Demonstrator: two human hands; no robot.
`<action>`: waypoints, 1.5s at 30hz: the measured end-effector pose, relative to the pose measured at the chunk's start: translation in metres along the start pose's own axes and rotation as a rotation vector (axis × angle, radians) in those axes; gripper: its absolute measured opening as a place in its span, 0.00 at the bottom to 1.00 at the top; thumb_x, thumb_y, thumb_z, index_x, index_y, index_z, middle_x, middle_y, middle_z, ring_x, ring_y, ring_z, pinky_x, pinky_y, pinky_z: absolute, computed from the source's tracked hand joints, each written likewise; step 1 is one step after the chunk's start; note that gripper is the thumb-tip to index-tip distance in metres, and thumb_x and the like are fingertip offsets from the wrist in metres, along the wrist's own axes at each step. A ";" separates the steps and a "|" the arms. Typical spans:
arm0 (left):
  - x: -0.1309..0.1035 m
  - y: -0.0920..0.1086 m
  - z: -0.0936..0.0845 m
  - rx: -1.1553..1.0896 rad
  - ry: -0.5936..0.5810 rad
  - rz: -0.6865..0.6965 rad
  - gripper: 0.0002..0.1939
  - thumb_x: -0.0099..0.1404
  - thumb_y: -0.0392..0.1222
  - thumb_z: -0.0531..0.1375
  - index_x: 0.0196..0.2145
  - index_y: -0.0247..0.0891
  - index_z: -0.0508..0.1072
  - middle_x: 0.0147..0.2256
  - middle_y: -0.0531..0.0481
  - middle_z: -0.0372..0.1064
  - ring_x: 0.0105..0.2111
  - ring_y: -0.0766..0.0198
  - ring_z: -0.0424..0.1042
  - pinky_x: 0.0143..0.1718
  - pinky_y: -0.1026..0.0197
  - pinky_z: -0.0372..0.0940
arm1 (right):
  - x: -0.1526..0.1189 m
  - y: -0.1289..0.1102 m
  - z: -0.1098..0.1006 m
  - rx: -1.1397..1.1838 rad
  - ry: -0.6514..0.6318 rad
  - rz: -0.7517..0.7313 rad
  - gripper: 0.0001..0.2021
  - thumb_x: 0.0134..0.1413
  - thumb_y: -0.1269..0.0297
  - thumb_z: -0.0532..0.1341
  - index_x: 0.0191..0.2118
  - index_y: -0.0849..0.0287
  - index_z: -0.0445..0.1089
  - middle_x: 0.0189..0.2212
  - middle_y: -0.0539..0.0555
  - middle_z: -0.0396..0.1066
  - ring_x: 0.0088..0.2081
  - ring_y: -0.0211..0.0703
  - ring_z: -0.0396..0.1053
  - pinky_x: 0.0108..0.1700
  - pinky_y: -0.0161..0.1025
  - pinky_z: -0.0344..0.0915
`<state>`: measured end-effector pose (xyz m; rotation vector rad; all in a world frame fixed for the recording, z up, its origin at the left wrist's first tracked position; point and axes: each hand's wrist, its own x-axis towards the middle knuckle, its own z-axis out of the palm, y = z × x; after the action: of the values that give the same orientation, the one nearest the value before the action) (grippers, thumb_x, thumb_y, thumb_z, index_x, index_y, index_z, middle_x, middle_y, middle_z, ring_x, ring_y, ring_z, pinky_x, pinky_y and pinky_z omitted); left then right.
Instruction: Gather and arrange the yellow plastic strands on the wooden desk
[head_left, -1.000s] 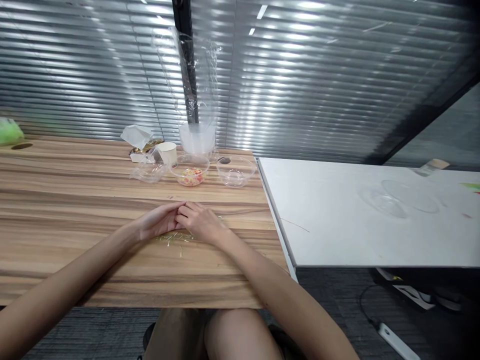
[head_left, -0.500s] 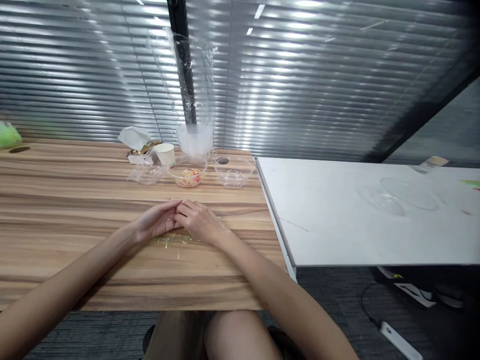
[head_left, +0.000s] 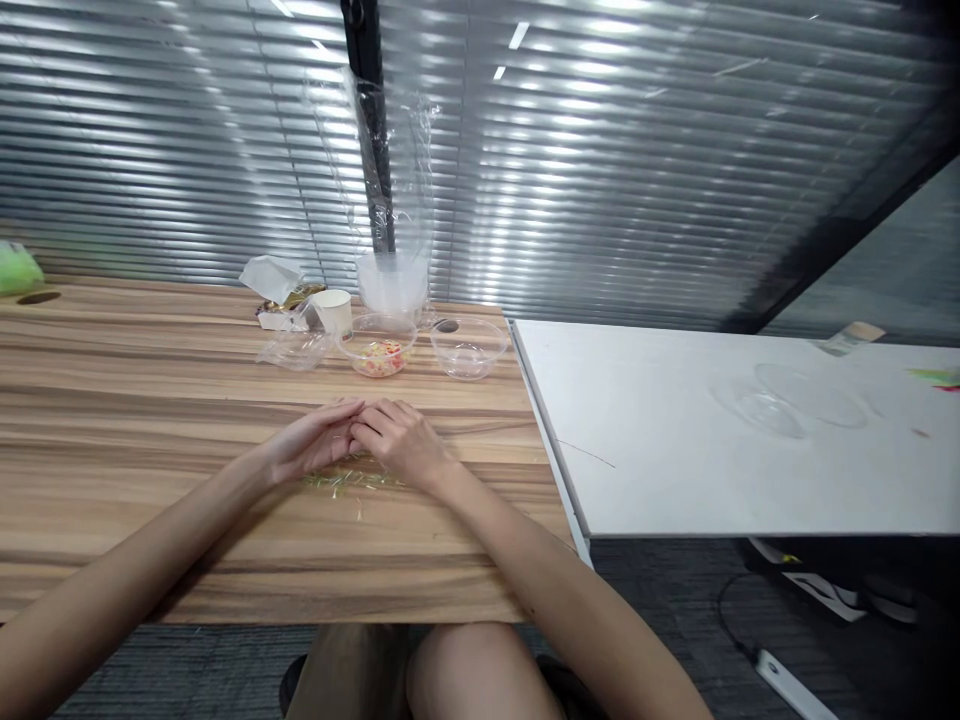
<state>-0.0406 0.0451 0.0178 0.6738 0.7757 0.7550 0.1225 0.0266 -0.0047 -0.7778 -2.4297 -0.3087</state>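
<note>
My left hand (head_left: 316,441) and my right hand (head_left: 401,441) meet low over the wooden table, fingertips touching. The left palm is turned partly inward and its fingers are bent toward the right hand. Curled over them, the fingers of my right hand hide whatever is pinched between the two. Just below the hands lies a loose bunch of thin, shiny green-gold strands (head_left: 349,482). Beyond them stand a clear bowl with small red and yellow pieces (head_left: 381,358) and another clear bowl (head_left: 468,352) beside it.
Behind the bowls are a paper cup (head_left: 333,312), crumpled clear plastic (head_left: 294,349) and a tall plastic sleeve of stacked bowls (head_left: 391,285). Clear lids (head_left: 780,400) lie on the white table (head_left: 660,450) at right. Window blinds (head_left: 585,180) close off the back.
My hands stay together in nearly the same spot, with only slight finger movement. The whole view has shifted a little.
</note>
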 end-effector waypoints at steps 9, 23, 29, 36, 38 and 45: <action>0.000 0.000 -0.001 0.052 0.020 0.022 0.21 0.72 0.31 0.46 0.32 0.30 0.77 0.34 0.47 0.75 0.35 0.64 0.72 0.38 0.65 0.67 | -0.002 0.001 0.001 -0.047 0.022 0.100 0.07 0.63 0.70 0.56 0.41 0.62 0.72 0.39 0.57 0.72 0.41 0.45 0.65 0.41 0.40 0.61; 0.006 -0.003 -0.020 0.186 -0.151 0.074 0.05 0.63 0.34 0.62 0.37 0.31 0.77 0.37 0.43 0.76 0.39 0.58 0.75 0.47 0.57 0.68 | -0.004 0.006 -0.001 0.005 0.055 0.214 0.07 0.63 0.73 0.55 0.40 0.63 0.71 0.35 0.57 0.71 0.39 0.45 0.66 0.41 0.39 0.61; 0.010 -0.006 -0.026 0.133 -0.148 0.094 0.04 0.59 0.34 0.66 0.34 0.32 0.76 0.36 0.44 0.75 0.39 0.59 0.74 0.47 0.57 0.69 | -0.004 0.006 0.001 0.025 0.065 0.211 0.07 0.63 0.73 0.55 0.41 0.63 0.70 0.35 0.57 0.71 0.39 0.44 0.67 0.42 0.38 0.62; 0.009 -0.006 -0.023 0.191 -0.144 0.121 0.06 0.57 0.37 0.68 0.33 0.33 0.77 0.36 0.44 0.76 0.38 0.59 0.75 0.46 0.58 0.69 | -0.005 0.008 0.001 0.019 0.061 0.170 0.08 0.64 0.72 0.54 0.39 0.63 0.70 0.35 0.57 0.71 0.39 0.44 0.66 0.41 0.38 0.62; 0.008 -0.006 -0.022 0.221 -0.149 0.122 0.07 0.58 0.37 0.67 0.34 0.33 0.78 0.37 0.42 0.76 0.39 0.58 0.75 0.46 0.58 0.69 | -0.005 0.009 0.002 0.034 0.047 0.159 0.07 0.63 0.73 0.54 0.38 0.63 0.69 0.35 0.57 0.71 0.39 0.44 0.66 0.41 0.38 0.62; 0.005 -0.005 -0.016 0.289 -0.163 0.116 0.08 0.59 0.39 0.67 0.35 0.32 0.78 0.36 0.42 0.77 0.39 0.58 0.75 0.47 0.58 0.68 | -0.007 0.012 0.004 0.056 0.027 0.130 0.05 0.61 0.73 0.56 0.37 0.63 0.69 0.35 0.57 0.70 0.39 0.44 0.66 0.40 0.37 0.62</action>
<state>-0.0492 0.0507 0.0035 1.0353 0.7059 0.6890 0.1320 0.0347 -0.0116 -0.8966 -2.3392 -0.1989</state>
